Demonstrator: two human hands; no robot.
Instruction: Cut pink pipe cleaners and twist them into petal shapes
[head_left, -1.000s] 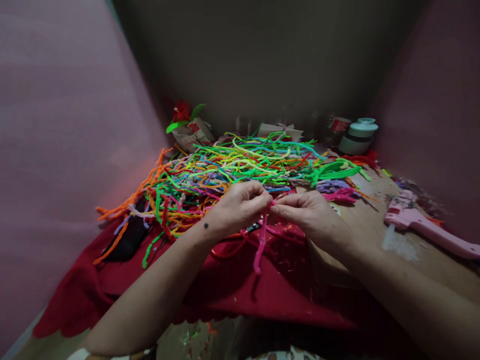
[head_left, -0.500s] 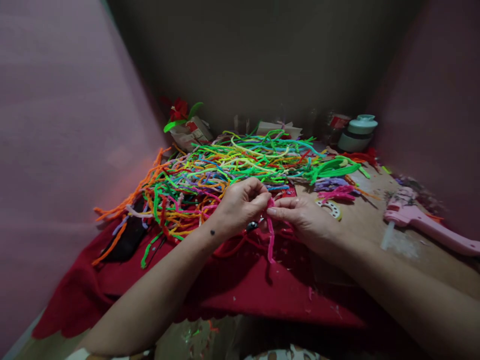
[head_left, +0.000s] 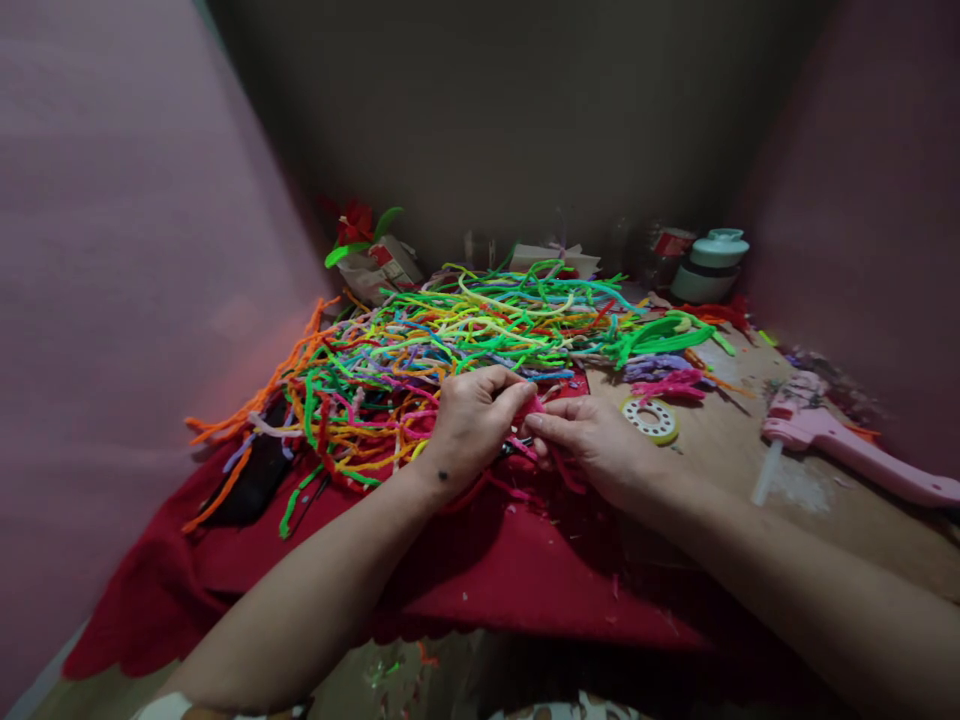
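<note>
Between my two hands is a pink pipe cleaner (head_left: 535, 405), pinched by the fingertips of both. My left hand (head_left: 480, 415) is closed on it from the left, thumb and forefinger pressed together. From the right, my right hand (head_left: 592, 435) grips it with thumb and forefinger, and its lower part is partly hidden by the fingers. Just beyond my hands spreads a big tangled heap of pipe cleaners (head_left: 465, 330) in green, yellow, orange, purple and other colours. A small dark metal tool, partly covered, lies under my hands; its kind is unclear.
A roll of tape (head_left: 649, 420) and a pink glue gun (head_left: 832, 435) lie on the brown board (head_left: 720, 470) at right. Behind stand a pale green lidded bottle (head_left: 711, 268) and a red flower (head_left: 355, 224). A dark flat object (head_left: 247, 485) rests on the red cloth (head_left: 450, 590).
The pink pipe cleaner's hanging end no longer dangles straight down below my fingers. My left hand has shifted slightly and turned, while both hands keep their pinch. The view has moved a little.
</note>
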